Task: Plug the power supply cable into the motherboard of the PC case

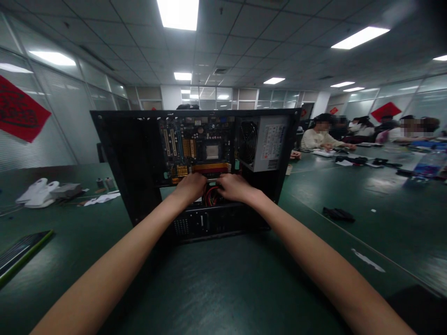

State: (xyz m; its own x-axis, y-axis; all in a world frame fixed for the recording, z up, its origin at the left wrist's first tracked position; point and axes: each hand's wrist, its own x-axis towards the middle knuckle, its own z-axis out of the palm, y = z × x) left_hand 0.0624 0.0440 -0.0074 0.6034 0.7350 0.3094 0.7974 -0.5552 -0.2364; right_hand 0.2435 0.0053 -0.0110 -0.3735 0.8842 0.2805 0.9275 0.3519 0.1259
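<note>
An open black computer case [124, 158] stands on the green table, its inside facing me. Mounted in it are a motherboard [200, 135] with a bare metal square at its middle and, at the upper right, a grey power supply [270, 144] with a fan. Both hands reach inside at the motherboard's lower edge, just below the orange and red memory slots [209, 168]. My left hand [192, 185] and my right hand [233, 187] have their fingers curled in close together; what they grip is hidden. Red and yellow cables [211, 196] hang between them.
White plastic bags [40, 191], a grey box [67, 190] and small metal cylinders [104, 183] lie at the left, with a green-edged keyboard-like object [21, 251] nearer. A black item [338, 214] and a paper strip [368, 260] lie right. Several people sit beyond, one in a light top [316, 138].
</note>
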